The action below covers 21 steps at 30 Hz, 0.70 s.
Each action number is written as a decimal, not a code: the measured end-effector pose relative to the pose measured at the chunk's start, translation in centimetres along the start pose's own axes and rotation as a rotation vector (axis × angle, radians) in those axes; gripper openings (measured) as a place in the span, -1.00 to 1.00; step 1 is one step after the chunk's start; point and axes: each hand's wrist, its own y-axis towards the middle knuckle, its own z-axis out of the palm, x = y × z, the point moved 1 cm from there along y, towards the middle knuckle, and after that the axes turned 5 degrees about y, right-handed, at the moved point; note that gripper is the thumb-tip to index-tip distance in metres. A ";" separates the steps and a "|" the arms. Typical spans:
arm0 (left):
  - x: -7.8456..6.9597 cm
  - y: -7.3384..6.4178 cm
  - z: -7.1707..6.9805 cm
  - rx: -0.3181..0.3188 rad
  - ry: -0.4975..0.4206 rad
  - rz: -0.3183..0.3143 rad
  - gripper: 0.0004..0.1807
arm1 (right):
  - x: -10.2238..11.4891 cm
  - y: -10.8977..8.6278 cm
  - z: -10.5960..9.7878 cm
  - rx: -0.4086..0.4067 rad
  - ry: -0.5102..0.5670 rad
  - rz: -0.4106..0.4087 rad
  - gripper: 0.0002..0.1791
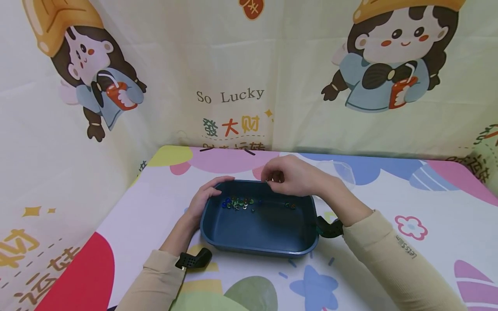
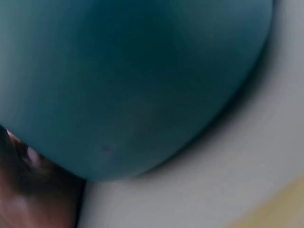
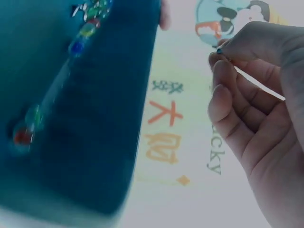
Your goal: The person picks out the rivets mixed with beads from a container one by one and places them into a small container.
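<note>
A dark blue rectangular tray [image 1: 264, 233] with rounded corners stands on the table. My left hand [image 1: 201, 201] grips its back left corner, thumb over the rim and fingers along the outside. Inside, toward the back left, lies a cluster of glass marbles [image 1: 233, 202] mixed with small shiny metal pieces [image 3: 78, 9]. A few more marbles [image 3: 23, 135] lie toward the right end. Above the tray's back rim, my right hand [image 1: 293, 175] pinches a tiny bluish thing [image 3: 219, 50] between thumb and index finger; its kind I cannot tell. The other right fingers are curled.
A clear plastic container [image 1: 344, 172] stands behind the right forearm, partly hidden by it. The table is covered with a colourful patterned cloth [image 1: 365, 268]. A printed curtain [image 1: 295, 86] hangs right behind the table's back edge. Black wrist cameras [image 1: 194, 259] sit near both sleeves.
</note>
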 end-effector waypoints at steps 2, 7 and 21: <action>0.0 0.0 0.0 0.000 0.000 0.004 -0.39 | -0.2 -0.6 -0.3 -0.015 0.005 0.005 -0.86; 0.1 0.1 -0.1 0.007 -0.013 0.009 -0.39 | -0.9 -2.0 -0.8 -0.044 0.002 0.009 -0.85; 0.1 0.0 -0.1 0.008 -0.023 -0.002 -0.39 | -2.3 -5.2 -1.6 -0.110 -0.016 0.069 -0.81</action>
